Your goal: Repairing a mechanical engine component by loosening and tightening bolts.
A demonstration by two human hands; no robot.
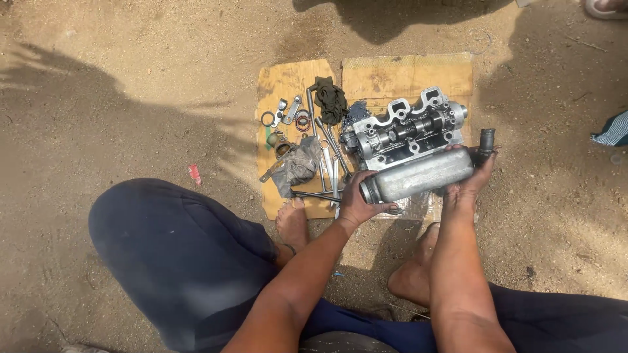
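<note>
The person sat on sandy ground [131, 98] with both bare feet out in front, holding a long silver metal cover [418, 175] in both hands. The left hand [356, 199] was wrapped around the cover's near, left end, fingers curled under it. The right hand [472, 176] gripped the far, right end, where a short black pipe stub [487, 140] stood up just above the fingers. The cover hung tilted, its right end a little higher, just in front of a grey engine head [409, 127] (its shaft and lobes showed along the top), which lay on two cardboard sheets [405, 75].

To the left of the engine head, on the same cardboard, lay several long wrenches [327, 157], a crumpled grey rag [297, 167], a dark green cloth [329, 98], a few rings and seals [302, 121] and small metal brackets [292, 108]. A small red scrap [195, 173] lay on the sand well apart from the cardboard. The person's dark blue trousers [176, 255] filled the lower part of the view. Shadows fell across the top and left of the ground, and part of a sandal [605, 8] showed in the upper right corner.
</note>
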